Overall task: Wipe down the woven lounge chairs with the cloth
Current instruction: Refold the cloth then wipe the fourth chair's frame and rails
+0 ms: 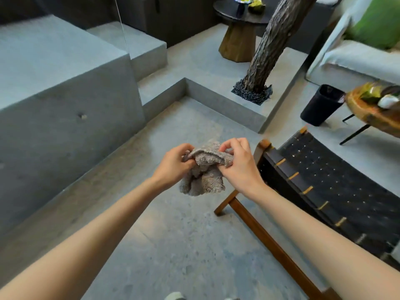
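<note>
A grey-beige fluffy cloth [203,172] hangs bunched in the air over the concrete floor, held by both hands. My left hand [173,164] pinches its left upper edge. My right hand [240,165] pinches its right upper edge. To the right stands a woven lounge chair [329,187] with black webbing and a brown wooden frame. My right forearm crosses in front of the chair's near edge. Neither the cloth nor my hands touch the chair.
Concrete steps and a block [65,87] rise at the left. A tree trunk [272,44] grows from a raised ledge behind. A black bin [320,105], a wooden side table [376,113], a round dark table [240,20] and a pale sofa [357,57] stand beyond.
</note>
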The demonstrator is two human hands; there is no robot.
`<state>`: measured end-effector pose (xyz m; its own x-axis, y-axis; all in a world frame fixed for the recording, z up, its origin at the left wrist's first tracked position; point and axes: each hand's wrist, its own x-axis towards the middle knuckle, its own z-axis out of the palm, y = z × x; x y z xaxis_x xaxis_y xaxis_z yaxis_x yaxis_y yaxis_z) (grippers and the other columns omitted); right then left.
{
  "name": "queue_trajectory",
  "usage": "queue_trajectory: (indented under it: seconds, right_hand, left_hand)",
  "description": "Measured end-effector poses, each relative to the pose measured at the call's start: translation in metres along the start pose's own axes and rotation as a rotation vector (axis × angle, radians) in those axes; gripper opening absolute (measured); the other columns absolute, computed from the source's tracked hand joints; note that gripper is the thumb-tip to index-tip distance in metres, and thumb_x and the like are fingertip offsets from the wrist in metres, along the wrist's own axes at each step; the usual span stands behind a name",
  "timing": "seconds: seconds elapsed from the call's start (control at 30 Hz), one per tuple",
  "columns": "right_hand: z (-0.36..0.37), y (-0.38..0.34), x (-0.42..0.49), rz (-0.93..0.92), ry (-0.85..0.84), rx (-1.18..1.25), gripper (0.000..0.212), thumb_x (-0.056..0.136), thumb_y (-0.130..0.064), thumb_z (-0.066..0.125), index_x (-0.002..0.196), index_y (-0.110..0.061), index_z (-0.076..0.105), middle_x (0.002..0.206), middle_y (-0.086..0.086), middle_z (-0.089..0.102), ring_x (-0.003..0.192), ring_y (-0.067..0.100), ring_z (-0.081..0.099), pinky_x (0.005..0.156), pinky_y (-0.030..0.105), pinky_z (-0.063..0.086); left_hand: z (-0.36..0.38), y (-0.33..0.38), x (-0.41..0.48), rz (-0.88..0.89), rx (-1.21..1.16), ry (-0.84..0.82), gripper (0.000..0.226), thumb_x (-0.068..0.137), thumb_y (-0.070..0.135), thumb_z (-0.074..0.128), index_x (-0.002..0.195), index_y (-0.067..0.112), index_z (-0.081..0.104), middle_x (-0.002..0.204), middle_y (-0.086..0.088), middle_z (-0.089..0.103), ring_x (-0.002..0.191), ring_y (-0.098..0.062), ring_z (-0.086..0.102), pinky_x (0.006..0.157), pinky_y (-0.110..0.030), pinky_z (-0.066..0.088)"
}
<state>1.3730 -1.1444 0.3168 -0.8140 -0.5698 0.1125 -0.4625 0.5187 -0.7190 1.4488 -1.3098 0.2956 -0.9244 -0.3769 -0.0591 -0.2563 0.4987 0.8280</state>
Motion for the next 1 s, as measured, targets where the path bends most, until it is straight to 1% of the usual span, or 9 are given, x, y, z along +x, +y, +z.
queue_trajectory:
  seconds: [0.1,0.2,0.33,0.47,0.53,0.6,0.77,0.9,1.0]
  right_hand:
    - [-0.058,-0.049,-0.002,0.015,0.018,0.016,0.03,0.077,0.001,0.068,0.092,-0.021,0.053,0.106,0.002,0.041,0.09,0.014,0.05,0.076,0.025,0.045]
    - [-0.112,-0.083,-0.006,0.026,0.033,0.002,0.03,0.077,-0.001,0.069,0.092,-0.023,0.054,0.103,0.001,0.045,0.087,0.017,0.053,0.073,0.024,0.047]
    - [-0.175,-0.109,-0.024,0.032,0.02,0.018,0.027,0.078,-0.004,0.071,0.093,-0.02,0.055,0.102,0.004,0.051,0.082,0.005,0.052,0.065,0.006,0.04]
    - [-0.229,-0.11,-0.058,0.068,-0.008,0.042,0.026,0.081,-0.027,0.075,0.098,-0.024,0.056,0.101,-0.005,0.058,0.087,0.006,0.058,0.071,0.017,0.046]
    - [-0.253,-0.104,-0.082,0.095,0.001,0.066,0.025,0.08,-0.036,0.074,0.098,-0.029,0.058,0.098,-0.011,0.063,0.086,0.008,0.062,0.073,0.028,0.053]
    - [-0.275,-0.095,-0.11,0.119,0.026,0.102,0.02,0.083,-0.038,0.071,0.099,-0.034,0.06,0.096,-0.013,0.066,0.086,0.006,0.065,0.076,0.031,0.056]
    - [-0.336,-0.055,-0.193,0.188,0.145,0.083,0.015,0.092,-0.028,0.061,0.102,-0.04,0.063,0.098,-0.019,0.068,0.09,-0.008,0.061,0.071,0.007,0.045]
    - [-0.392,-0.006,-0.273,0.283,0.24,0.066,0.02,0.093,-0.026,0.059,0.099,-0.045,0.063,0.098,-0.028,0.065,0.094,-0.012,0.058,0.075,0.008,0.041]
    - [-0.437,0.04,-0.341,0.378,0.282,0.043,0.015,0.091,-0.029,0.061,0.104,-0.034,0.068,0.099,-0.023,0.065,0.091,-0.008,0.058,0.075,0.012,0.04]
  left_hand:
    - [-0.044,0.06,-0.015,0.031,-0.01,0.001,0.017,0.084,0.009,0.065,0.092,0.024,0.063,0.092,0.001,0.068,0.079,-0.012,0.061,0.07,-0.022,0.047]
    - [-0.072,0.114,-0.024,0.112,-0.002,-0.021,0.013,0.084,0.014,0.068,0.095,0.021,0.065,0.094,0.003,0.069,0.081,-0.013,0.062,0.075,-0.031,0.05]
    - [-0.087,0.177,-0.033,0.219,0.051,-0.089,0.01,0.087,0.019,0.068,0.091,0.025,0.062,0.076,0.018,0.059,0.059,0.008,0.051,0.054,-0.01,0.036]
    - [-0.076,0.227,-0.043,0.333,0.089,-0.155,0.01,0.089,0.02,0.065,0.094,0.026,0.059,0.081,0.012,0.061,0.066,0.007,0.053,0.059,-0.01,0.036]
    - [-0.062,0.249,-0.049,0.378,0.098,-0.195,0.01,0.09,0.023,0.065,0.098,0.024,0.059,0.078,0.015,0.057,0.064,0.009,0.051,0.058,-0.009,0.035]
    - [-0.042,0.271,-0.057,0.426,0.111,-0.24,0.013,0.091,0.026,0.064,0.102,0.021,0.06,0.073,0.019,0.051,0.06,0.01,0.048,0.055,-0.009,0.033]
    - [0.029,0.325,-0.088,0.514,0.129,-0.411,0.02,0.089,0.032,0.065,0.103,0.019,0.061,0.08,0.008,0.06,0.062,0.002,0.05,0.058,-0.013,0.035]
    - [0.109,0.374,-0.124,0.594,0.165,-0.55,0.024,0.084,0.033,0.069,0.102,0.018,0.062,0.079,0.014,0.056,0.061,0.008,0.05,0.055,-0.009,0.036]
    - [0.178,0.406,-0.158,0.605,0.177,-0.625,0.034,0.081,0.041,0.069,0.107,0.019,0.066,0.092,0.011,0.064,0.078,0.002,0.057,0.066,-0.011,0.042]
